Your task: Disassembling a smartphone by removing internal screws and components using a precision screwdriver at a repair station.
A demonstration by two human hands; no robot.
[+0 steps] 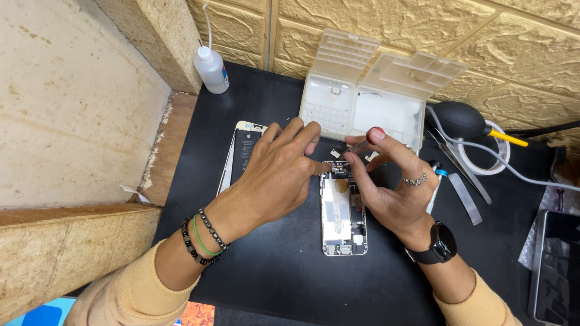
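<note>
A white squeeze bottle (212,70) is stood at the black mat's (284,265) far corner. An open clear plastic case (368,90) is propped against the wall, a black dust blower (462,119) beside it.

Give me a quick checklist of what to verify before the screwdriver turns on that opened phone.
1. Opened phone lies flat on the black mat: ok.
2. Left hand steadies the phone's top end with its fingertips: ok.
3. Right hand holds the screwdriver, fingertip on its red cap: ok.
4. Tip seated in a screw: cannot tell, fingers hide it.
5. Parts tray open behind the phone: ok.
6. Tweezers lying beside the right hand: ok.
</note>
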